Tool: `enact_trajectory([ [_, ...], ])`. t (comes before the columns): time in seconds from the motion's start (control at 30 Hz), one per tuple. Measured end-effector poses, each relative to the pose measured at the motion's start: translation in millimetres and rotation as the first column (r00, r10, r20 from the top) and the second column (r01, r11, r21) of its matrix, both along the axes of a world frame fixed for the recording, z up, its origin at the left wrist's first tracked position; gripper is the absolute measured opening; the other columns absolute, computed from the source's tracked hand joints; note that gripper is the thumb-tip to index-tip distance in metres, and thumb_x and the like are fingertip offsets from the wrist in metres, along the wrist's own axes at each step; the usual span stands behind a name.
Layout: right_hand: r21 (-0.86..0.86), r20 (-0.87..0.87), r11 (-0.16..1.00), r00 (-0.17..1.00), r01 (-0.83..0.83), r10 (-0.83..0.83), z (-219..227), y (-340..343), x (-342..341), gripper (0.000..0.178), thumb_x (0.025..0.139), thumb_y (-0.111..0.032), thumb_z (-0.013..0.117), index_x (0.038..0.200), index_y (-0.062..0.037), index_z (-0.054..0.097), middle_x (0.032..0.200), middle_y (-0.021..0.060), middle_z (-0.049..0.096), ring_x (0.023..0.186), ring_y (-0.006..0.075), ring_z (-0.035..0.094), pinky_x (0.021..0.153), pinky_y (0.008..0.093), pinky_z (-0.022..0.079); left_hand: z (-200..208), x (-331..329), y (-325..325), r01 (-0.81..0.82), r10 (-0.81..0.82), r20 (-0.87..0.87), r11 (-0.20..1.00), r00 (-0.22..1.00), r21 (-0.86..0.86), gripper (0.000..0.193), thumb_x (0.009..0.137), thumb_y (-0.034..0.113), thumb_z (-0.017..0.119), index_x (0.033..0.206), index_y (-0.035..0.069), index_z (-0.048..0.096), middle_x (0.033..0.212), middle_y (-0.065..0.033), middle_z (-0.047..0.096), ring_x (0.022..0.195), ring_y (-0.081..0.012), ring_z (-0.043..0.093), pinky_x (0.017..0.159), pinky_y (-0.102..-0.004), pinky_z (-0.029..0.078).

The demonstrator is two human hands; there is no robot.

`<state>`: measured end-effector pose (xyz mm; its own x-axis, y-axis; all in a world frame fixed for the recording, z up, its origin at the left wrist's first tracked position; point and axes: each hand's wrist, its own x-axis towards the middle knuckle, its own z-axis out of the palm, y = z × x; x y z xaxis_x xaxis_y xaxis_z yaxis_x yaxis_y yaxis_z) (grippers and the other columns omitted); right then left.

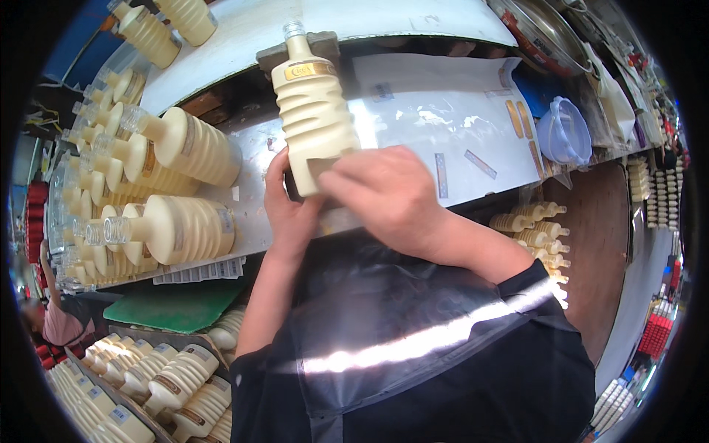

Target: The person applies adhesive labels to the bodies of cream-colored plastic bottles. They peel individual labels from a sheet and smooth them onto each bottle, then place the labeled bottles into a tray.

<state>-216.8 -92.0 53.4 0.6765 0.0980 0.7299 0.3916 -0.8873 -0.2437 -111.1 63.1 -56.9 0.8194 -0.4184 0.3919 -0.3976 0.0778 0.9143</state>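
Note:
A cream-coloured ribbed bottle (314, 111) with a clear glass neck lies tilted against a dark block (336, 46), its neck pointing away from me. A gold label strip (309, 71) crosses its shoulder. My left hand (289, 218) grips the bottle's lower end, thumb on one side and fingers round the other. Over the bottle's lower front, my right hand (391, 193) is closed, its fingers bent together and slightly blurred. By its fingertips a brownish flat patch (319, 168) shows on the bottle; whether the fingers pinch anything is hidden.
Several similar bottles (193, 229) are stacked on their sides at the left of the bench. On a white sheet (428, 96) lie small label strips (480, 164) and gold labels (515, 119). A pale blue basket (564, 133) stands at the right. Below left are boxed bottles (177, 380) and a green board (173, 306).

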Motion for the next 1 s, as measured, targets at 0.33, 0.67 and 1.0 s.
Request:
enact_trajectory([
  [0.33, 0.869, -0.431, 0.349, 0.884, 0.351, 0.183, -9.5, -89.3, -28.0, 0.018, 0.097, -0.011, 0.057, 0.104, -0.0017, 0.070, 0.092, 0.0010, 0.066, 0.087, 0.0095, 0.060, 0.078, 0.0251, 0.049, 53.2, 14.8, 12.9, -0.227, 0.071, 0.519, 0.943, 0.852, 0.245, 0.069, 0.069, 0.014, 0.092, 0.129, 0.002, 0.059, 0.123, -0.0149, 0.063, 0.113, -0.0324, 0.059, 0.099, -0.0416, 0.046],
  [0.67, -0.132, -0.571, 0.905, 0.716, 0.403, -0.402, -83.9, -93.2, -128.7, 0.031, 0.084, -0.009, 0.069, 0.115, -0.0090, 0.070, 0.082, 0.0097, 0.060, 0.064, 0.0296, 0.063, 0.056, 0.0394, 0.053, 45.4, 11.0, -10.4, -0.242, -0.006, 0.649, 0.925, 0.761, 0.293, 0.065, 0.063, 0.010, 0.094, 0.122, 0.012, 0.067, 0.129, -0.0137, 0.056, 0.117, -0.0324, 0.057, 0.099, -0.0415, 0.048],
  [1.0, -0.289, -0.465, 0.892, 0.763, 0.347, -0.448, -96.6, -83.1, -138.2, 0.035, 0.079, -0.010, 0.073, 0.113, -0.0087, 0.068, 0.077, 0.0049, 0.054, 0.057, 0.0216, 0.060, 0.049, 0.0348, 0.049, 48.3, 3.3, -11.8, -0.269, -0.069, 0.687, 0.888, 0.723, 0.372, 0.057, 0.068, 0.008, 0.088, 0.122, 0.009, 0.070, 0.131, -0.0140, 0.058, 0.119, -0.0353, 0.056, 0.101, -0.0443, 0.045],
])
